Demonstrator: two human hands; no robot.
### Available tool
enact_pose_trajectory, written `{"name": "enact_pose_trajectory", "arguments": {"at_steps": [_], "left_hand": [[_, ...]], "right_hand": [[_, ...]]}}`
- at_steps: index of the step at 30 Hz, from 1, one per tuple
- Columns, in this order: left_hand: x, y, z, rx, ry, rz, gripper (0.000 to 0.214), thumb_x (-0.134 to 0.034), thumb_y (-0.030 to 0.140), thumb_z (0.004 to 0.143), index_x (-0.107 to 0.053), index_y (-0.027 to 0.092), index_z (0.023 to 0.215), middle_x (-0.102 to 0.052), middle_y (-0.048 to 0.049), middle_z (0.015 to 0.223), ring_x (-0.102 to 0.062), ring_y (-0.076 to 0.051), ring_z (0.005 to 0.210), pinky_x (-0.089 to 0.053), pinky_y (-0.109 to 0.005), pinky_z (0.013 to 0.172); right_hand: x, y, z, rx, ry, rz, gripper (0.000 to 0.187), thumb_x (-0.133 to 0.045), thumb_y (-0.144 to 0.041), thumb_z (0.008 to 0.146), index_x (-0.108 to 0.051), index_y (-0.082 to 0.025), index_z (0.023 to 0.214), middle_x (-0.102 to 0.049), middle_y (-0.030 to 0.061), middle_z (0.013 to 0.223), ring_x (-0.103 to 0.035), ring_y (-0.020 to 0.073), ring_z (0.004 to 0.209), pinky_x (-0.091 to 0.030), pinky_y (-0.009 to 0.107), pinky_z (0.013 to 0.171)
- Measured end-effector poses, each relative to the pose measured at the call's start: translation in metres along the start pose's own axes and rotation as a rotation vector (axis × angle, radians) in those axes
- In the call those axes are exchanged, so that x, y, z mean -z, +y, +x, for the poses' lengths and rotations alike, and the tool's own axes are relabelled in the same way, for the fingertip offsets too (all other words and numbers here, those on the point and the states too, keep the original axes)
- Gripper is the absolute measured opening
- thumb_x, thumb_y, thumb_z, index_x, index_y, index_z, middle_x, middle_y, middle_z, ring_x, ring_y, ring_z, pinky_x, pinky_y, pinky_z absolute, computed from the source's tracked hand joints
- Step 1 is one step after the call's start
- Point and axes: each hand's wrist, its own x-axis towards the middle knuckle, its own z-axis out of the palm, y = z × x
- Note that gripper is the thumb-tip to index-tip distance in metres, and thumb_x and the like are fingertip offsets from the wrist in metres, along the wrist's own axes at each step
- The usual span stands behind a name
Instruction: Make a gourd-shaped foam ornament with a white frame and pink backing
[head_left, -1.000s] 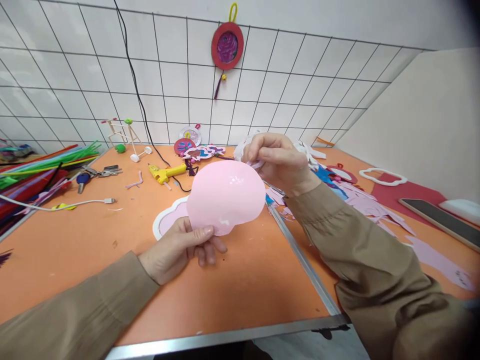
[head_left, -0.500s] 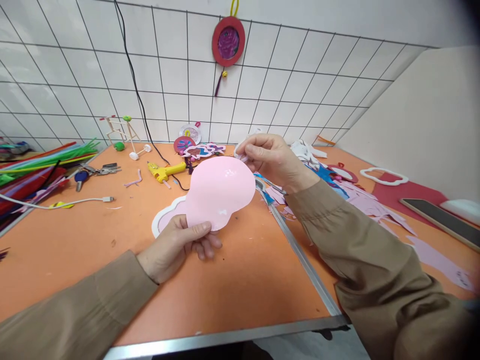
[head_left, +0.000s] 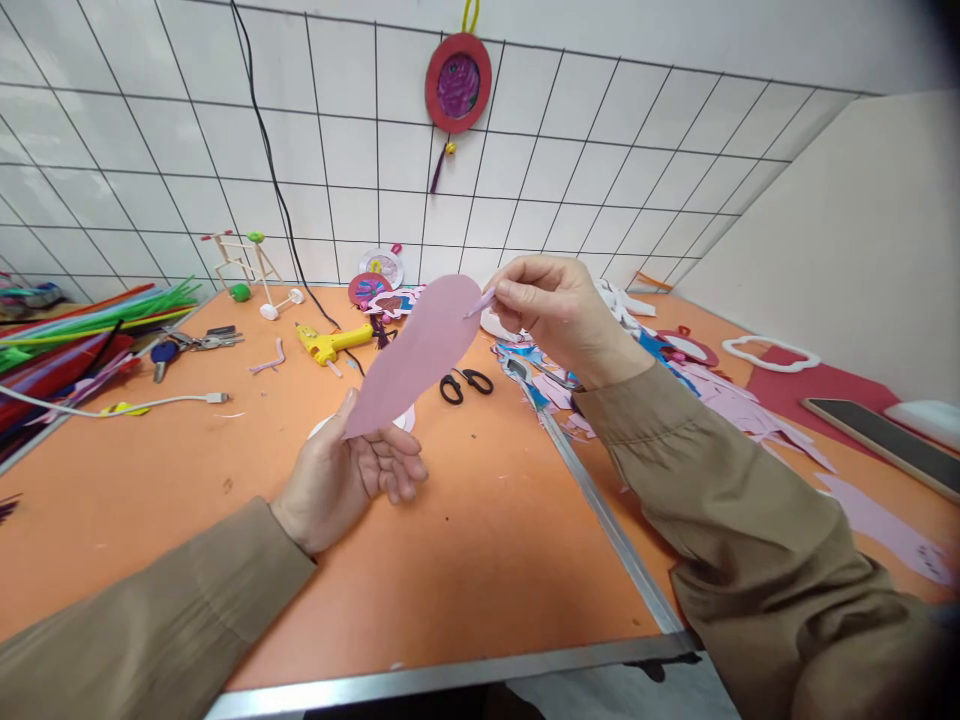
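My left hand [head_left: 352,475] grips the lower left end of a pink paper cutout [head_left: 420,355] near the base of the thumb, its other fingers loosely curled below. The paper is tilted up, seen at a slant. With thumb and forefinger, my right hand [head_left: 544,310] pinches a short, thin lilac strip [head_left: 484,302], perhaps a bit of pipe cleaner. The strip's tip is at the cutout's upper right edge; whether it is fixed there I cannot tell. Partly hidden behind the left hand lies a white wavy-edged piece [head_left: 322,428]. Black-handled scissors [head_left: 465,384] lie beyond the paper.
A yellow glue gun [head_left: 334,343], keys [head_left: 210,338] and a white cable [head_left: 172,402] lie at left, near bundled pipe cleaners [head_left: 112,320]. Paper scraps [head_left: 735,405], a white wavy frame [head_left: 771,352] and a phone [head_left: 885,440] are at right. A red round ornament [head_left: 457,82] hangs above.
The pink cutout has turned from nearly face-on to a slanted view, its upper end raised. The lilac strip now shows at its edge, and the scissors have come into sight.
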Motion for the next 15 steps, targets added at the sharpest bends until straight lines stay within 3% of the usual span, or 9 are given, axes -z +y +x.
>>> {"name": "enact_pose_trajectory", "arguments": {"at_steps": [4, 8, 10, 15], "left_hand": [[0.000, 0.001, -0.001, -0.037, 0.049, 0.034, 0.063, -0.045, 0.064, 0.084, -0.067, 0.013, 0.055, -0.063, -0.0096, 0.050, -0.053, -0.013, 0.041, -0.040, -0.024, 0.042], [0.000, 0.002, -0.001, -0.153, 0.213, 0.145, 0.055, -0.049, 0.056, 0.085, -0.056, 0.017, 0.047, -0.046, -0.0014, 0.036, -0.037, -0.009, 0.035, -0.027, -0.022, 0.038], [0.002, 0.005, 0.000, -0.182, 0.298, 0.212, 0.057, -0.045, 0.053, 0.089, -0.049, 0.019, 0.044, -0.039, 0.0005, 0.034, -0.033, -0.009, 0.035, -0.027, -0.022, 0.040], [0.010, 0.013, 0.004, -0.247, 0.445, 0.400, 0.055, -0.043, 0.050, 0.091, -0.051, 0.019, 0.046, -0.042, 0.0008, 0.037, -0.033, -0.009, 0.037, -0.027, -0.023, 0.041]], "right_hand": [[-0.001, -0.004, 0.000, 0.007, -0.002, -0.018, 0.019, -0.073, -0.031, 0.075, -0.063, -0.019, 0.064, -0.049, -0.0019, 0.054, -0.041, 0.0087, 0.049, -0.039, 0.026, 0.049], [-0.001, -0.004, 0.000, -0.026, -0.014, -0.011, 0.020, -0.073, -0.032, 0.073, -0.062, -0.018, 0.064, -0.049, -0.0019, 0.053, -0.040, 0.0080, 0.048, -0.034, 0.025, 0.045], [-0.001, -0.003, 0.000, -0.038, -0.012, -0.025, 0.022, -0.074, -0.033, 0.074, -0.061, -0.019, 0.064, -0.050, -0.0012, 0.054, -0.041, 0.0086, 0.048, -0.033, 0.025, 0.044], [-0.001, 0.000, 0.000, -0.057, -0.012, -0.049, 0.026, -0.074, -0.034, 0.076, -0.059, -0.019, 0.060, -0.050, -0.0003, 0.055, -0.040, 0.0083, 0.047, -0.031, 0.025, 0.041]]}}
